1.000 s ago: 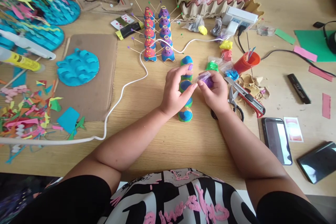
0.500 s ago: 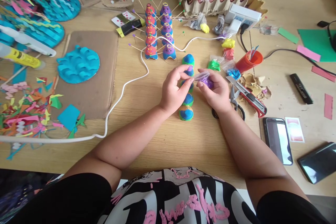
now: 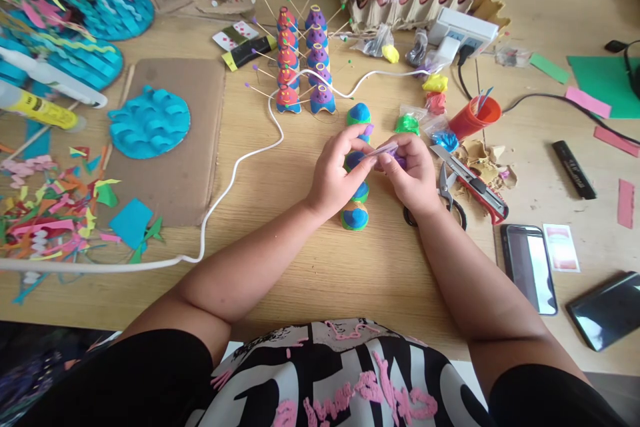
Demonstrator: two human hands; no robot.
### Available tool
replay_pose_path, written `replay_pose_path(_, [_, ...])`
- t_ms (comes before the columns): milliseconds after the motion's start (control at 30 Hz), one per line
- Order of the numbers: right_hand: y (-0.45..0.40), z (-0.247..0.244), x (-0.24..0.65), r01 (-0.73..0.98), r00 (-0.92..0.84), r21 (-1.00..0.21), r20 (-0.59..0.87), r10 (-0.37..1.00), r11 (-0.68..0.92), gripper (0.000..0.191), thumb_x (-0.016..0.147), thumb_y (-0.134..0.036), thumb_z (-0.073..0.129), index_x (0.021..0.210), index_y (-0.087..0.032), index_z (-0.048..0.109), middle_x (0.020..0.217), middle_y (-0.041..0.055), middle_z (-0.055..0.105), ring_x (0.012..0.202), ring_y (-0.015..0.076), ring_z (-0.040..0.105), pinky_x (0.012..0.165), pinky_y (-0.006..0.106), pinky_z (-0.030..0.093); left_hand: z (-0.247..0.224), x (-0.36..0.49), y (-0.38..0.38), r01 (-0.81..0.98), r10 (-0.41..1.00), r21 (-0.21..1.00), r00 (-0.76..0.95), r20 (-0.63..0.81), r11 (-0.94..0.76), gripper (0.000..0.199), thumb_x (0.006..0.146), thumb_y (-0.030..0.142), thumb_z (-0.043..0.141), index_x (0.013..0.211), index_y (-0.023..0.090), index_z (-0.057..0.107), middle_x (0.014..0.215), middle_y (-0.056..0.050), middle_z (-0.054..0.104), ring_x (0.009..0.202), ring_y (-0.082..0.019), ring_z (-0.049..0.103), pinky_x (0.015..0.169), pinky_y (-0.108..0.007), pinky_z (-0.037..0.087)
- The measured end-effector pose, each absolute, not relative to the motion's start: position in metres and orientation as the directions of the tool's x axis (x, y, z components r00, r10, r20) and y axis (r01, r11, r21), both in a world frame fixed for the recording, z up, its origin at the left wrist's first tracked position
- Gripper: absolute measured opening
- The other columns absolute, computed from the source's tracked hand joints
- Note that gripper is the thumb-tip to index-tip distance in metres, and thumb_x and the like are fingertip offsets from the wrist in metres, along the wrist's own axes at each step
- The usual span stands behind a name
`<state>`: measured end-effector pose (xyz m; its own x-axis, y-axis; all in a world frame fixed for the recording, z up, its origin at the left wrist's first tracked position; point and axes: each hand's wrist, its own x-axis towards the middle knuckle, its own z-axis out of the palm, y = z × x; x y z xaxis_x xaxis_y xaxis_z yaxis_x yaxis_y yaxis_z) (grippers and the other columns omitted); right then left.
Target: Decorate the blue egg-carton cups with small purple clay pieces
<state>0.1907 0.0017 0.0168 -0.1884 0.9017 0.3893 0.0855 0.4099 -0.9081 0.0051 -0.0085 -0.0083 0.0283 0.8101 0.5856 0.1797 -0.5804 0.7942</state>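
Note:
Both hands meet over a row of blue and green painted egg-carton cups (image 3: 356, 215). My left hand (image 3: 336, 170) pinches the edge of a small clear plastic bag (image 3: 384, 149) between thumb and finger. A bit of purple clay (image 3: 369, 129) shows at its fingertips. My right hand (image 3: 411, 173) is closed on the same bag, which has purple clay inside, partly hidden by the fingers. Beyond the hands stand a red-and-blue egg-carton strip (image 3: 287, 77) and a purple-and-blue one (image 3: 319, 60), with faces and coloured-tipped sticks.
Scissors (image 3: 446, 190) and a red utility knife (image 3: 475, 183) lie beside my right hand. Bags of green clay (image 3: 407, 124) and blue clay (image 3: 447, 141) sit near an orange cup (image 3: 475, 116). A white cable (image 3: 240, 163) crosses the table; phones (image 3: 529, 267) lie at right.
My hands have drawn closer together on the bag. My left hand has shifted slightly right, and more of the purple clay is covered by my right fingers.

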Motion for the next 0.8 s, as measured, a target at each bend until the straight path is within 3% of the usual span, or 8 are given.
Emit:
replay_pose_path(100, [0.001, 0.016, 0.190, 0.112, -0.202, -0.886, 0.423, 0.883, 0.450, 0.033, 0.102, -0.062, 0.077, 0.101, -0.029, 0.071, 0.092, -0.0001, 0.075, 0.080, 0.0169, 0.070, 0.074, 0.035, 0.059, -0.007, 0.005, -0.009, 0.175, 0.816, 0.802, 0.015, 0.578, -0.571, 0.042, 0.112, 0.048, 0.072, 0.150, 0.035, 0.060, 0.110, -0.003, 0.081, 0.113, -0.024, 0.080, 0.111, -0.050, 0.064])
replay_pose_path(300, [0.003, 0.020, 0.189, 0.142, -0.189, -0.816, 0.533, 0.824, 0.561, 0.024, 0.105, -0.052, 0.077, 0.100, -0.029, 0.075, 0.100, 0.0029, 0.079, 0.095, 0.0204, 0.074, 0.089, 0.041, 0.060, -0.006, 0.004, -0.009, 0.157, 0.822, 0.811, 0.008, 0.569, -0.563, 0.036, 0.110, 0.045, 0.075, 0.142, 0.032, 0.064, 0.106, -0.002, 0.080, 0.117, -0.024, 0.081, 0.117, -0.050, 0.062])
replay_pose_path(533, [0.003, 0.016, 0.189, 0.174, -0.183, -0.865, 0.440, 0.879, 0.470, 0.036, 0.105, -0.063, 0.071, 0.098, -0.028, 0.072, 0.095, 0.0035, 0.074, 0.080, 0.0175, 0.064, 0.073, 0.037, 0.054, -0.002, 0.006, -0.012, 0.184, 0.823, 0.808, 0.010, 0.568, -0.560, 0.029, 0.111, 0.038, 0.073, 0.138, 0.031, 0.064, 0.099, -0.001, 0.079, 0.121, -0.024, 0.080, 0.118, -0.050, 0.060])
replay_pose_path(800, [0.001, 0.026, 0.190, 0.282, -0.197, -0.825, 0.450, 0.871, 0.490, 0.045, 0.104, -0.069, 0.068, 0.089, -0.027, 0.068, 0.086, 0.0029, 0.072, 0.079, 0.0194, 0.066, 0.075, 0.040, 0.055, 0.004, 0.005, -0.015, 0.251, 0.838, 0.810, 0.011, 0.545, -0.530, 0.036, 0.109, 0.037, 0.076, 0.142, 0.032, 0.064, 0.104, -0.002, 0.082, 0.113, -0.025, 0.080, 0.119, -0.053, 0.059])
